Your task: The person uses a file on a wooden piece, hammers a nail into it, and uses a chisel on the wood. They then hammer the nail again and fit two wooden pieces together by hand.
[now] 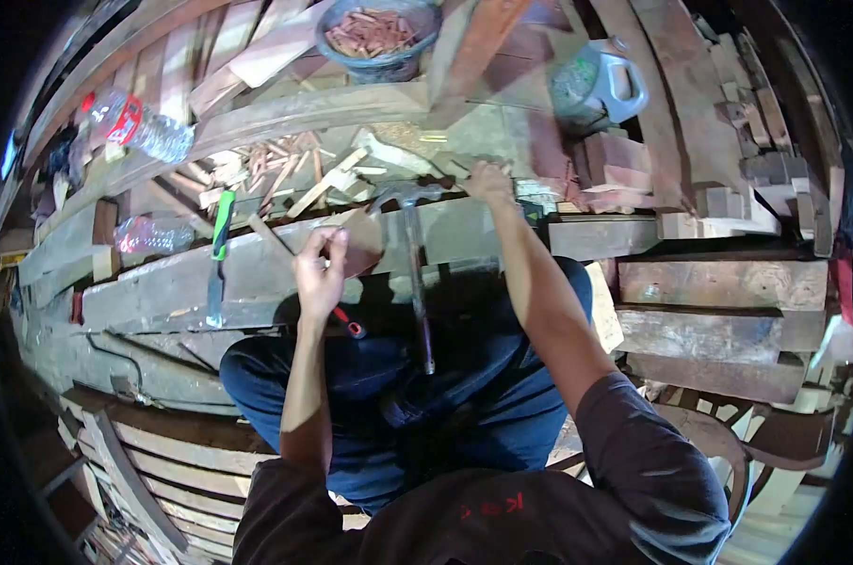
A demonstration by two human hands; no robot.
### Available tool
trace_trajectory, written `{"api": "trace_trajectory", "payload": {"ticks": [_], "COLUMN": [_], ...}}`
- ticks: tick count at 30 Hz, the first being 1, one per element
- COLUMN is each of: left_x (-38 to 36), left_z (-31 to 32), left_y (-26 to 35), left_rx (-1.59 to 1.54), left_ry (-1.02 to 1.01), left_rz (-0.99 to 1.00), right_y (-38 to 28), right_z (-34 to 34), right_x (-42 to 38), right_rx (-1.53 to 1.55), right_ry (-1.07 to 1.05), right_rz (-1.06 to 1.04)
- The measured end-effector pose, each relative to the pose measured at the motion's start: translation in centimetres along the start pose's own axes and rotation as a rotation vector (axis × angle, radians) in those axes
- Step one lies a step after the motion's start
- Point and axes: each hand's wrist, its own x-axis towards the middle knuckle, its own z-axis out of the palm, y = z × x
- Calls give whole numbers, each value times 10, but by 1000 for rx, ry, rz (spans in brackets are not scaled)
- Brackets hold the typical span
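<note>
My left hand (321, 268) is raised over the near edge of a long wooden beam (153, 287), thumb and fingertips pinched together. What they hold, if anything, I cannot make out. Below it shows a red and black tool handle (352, 326), and behind it a brown piece of wood (361, 243). My right hand (489, 181) reaches past the beam to the littered work surface; its fingertips are not clear. Between my hands a claw hammer (414, 254) lies across the beam, its handle toward my lap. A green-handled chisel-like tool (222, 226) rests further left.
Wood scraps (280, 169) litter the surface beyond the beam. A bucket (379, 66) of small wood pieces stands at the back, with a translucent jug (596, 85) to its right. Two plastic bottles lie at left, one red-capped (139, 127). Stacked planks (718, 325) are at right.
</note>
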Motion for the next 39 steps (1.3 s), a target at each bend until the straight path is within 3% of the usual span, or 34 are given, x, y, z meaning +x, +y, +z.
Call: {"api": "trace_trajectory", "payload": {"ticks": [3, 5, 6, 12, 21, 24, 25, 29, 33, 36, 37, 39], "left_x": [1, 1, 0, 1, 0, -3, -3, -4, -5, -5, -6, -7], "left_z": [-2, -2, -3, 1, 1, 1, 1, 1, 3, 5, 6, 6], "left_y": [-5, -5, 2, -4, 3, 9, 6, 2, 4, 5, 3, 5], "left_rx": [22, 39, 51, 61, 89, 99, 128, 149, 187, 235, 213, 226], "left_ry": [-21, -21, -38, -37, -35, -10, 3, 7, 20, 10, 6, -4], "left_rz": [0, 24, -53, 20, 51, 50, 94, 144, 144, 204, 209, 215], "right_y": [-7, -12, -13, -14, -12, -9, -17, -25, -26, -6, 8, 51], "right_z": [8, -8, -12, -18, -13, -13, -43, -107, -121, -104, -120, -125], "right_x": [-1, -6, -9, -6, -3, 3, -29, -83, -131, -148, -161, -162], "right_rx": [-68, -10, 21, 75, 158, 182, 273, 266, 113, 125, 126, 287], "right_ry": [99, -74, -164, -257, -166, -16, 70, 130, -90, -211, -206, 116], "right_rz": [-9, -6, -6, -29, -25, -51, -25, -190, -452, -437, -478, -534]}}
